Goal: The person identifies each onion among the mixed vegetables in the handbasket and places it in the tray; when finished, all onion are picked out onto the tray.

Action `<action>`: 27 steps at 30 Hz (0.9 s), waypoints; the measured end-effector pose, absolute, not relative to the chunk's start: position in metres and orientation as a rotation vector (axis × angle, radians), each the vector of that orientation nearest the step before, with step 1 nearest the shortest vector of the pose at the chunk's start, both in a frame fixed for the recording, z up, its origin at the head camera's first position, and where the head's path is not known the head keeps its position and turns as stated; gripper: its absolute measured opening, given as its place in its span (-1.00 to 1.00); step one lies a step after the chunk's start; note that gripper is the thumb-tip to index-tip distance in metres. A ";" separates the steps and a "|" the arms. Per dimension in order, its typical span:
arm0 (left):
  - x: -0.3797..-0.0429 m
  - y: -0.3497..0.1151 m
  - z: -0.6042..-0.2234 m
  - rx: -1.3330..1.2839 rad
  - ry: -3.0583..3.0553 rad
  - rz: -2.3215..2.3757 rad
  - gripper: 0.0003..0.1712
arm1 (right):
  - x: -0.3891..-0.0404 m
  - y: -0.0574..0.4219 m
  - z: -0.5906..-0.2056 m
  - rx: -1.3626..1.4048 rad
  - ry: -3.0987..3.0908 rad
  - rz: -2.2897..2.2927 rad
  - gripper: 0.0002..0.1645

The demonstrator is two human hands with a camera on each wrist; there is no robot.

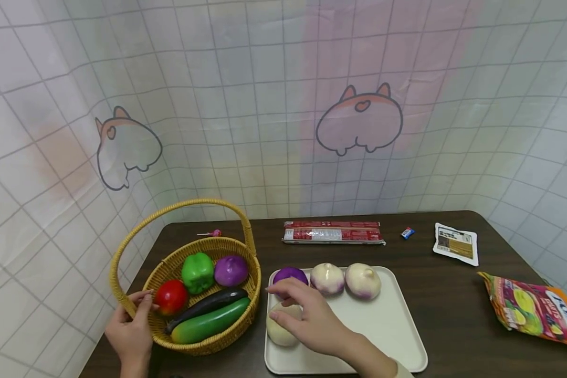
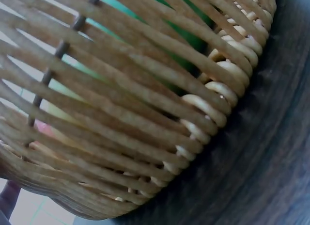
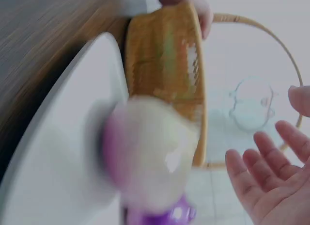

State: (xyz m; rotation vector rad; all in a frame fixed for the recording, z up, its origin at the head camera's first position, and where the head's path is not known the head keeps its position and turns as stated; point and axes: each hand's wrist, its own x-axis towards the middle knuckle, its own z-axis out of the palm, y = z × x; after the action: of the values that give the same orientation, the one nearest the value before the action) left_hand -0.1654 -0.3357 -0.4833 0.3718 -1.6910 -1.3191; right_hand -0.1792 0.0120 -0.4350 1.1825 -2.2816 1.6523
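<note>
My left hand (image 1: 131, 328) grips the left rim of a wicker basket (image 1: 227, 341), by the foot of its tall handle. Inside lie a tomato (image 1: 171, 297), a green bell pepper (image 1: 198, 273), a purple onion (image 1: 231, 271), an eggplant (image 1: 208, 307) and a cucumber (image 1: 211, 321). Over the left side of a white tray (image 1: 378, 336), my right hand (image 1: 316, 320) hovers with fingers spread and nothing held. Just below it sits a white and purple turnip (image 1: 281, 331), which appears blurred in the right wrist view (image 3: 150, 154). Another purple onion (image 1: 289, 273) and two turnips (image 1: 363, 281) line the tray's back edge.
Behind the tray lie long red packets (image 1: 333, 232). A lollipop (image 1: 216, 232) is behind the basket. Toward the right are a small blue wrapped candy (image 1: 407, 232), a white and brown sachet (image 1: 455, 244) and a colourful candy bag (image 1: 534, 310). A tiled-pattern curtain (image 1: 283, 157) surrounds the table.
</note>
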 end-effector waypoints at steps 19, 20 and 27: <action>-0.164 -0.338 -0.476 0.399 -1.733 -1.330 -0.86 | -0.198 -0.080 -0.431 0.964 -2.398 1.872 -0.42; -0.164 -0.338 -0.476 0.404 -1.732 -1.329 -0.86 | -0.200 -0.083 -0.431 0.936 -2.405 1.904 -0.41; -0.162 -0.340 -0.478 0.421 -1.710 -1.355 -0.85 | -0.214 -0.102 -0.428 0.668 -2.386 2.012 -0.44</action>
State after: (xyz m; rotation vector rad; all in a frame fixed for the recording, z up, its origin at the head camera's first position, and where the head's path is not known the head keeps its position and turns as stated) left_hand -0.1615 -0.3396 -0.4779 0.4211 -1.7095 -1.3546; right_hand -0.2136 -0.1022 -0.4276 0.6683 -2.3861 2.0116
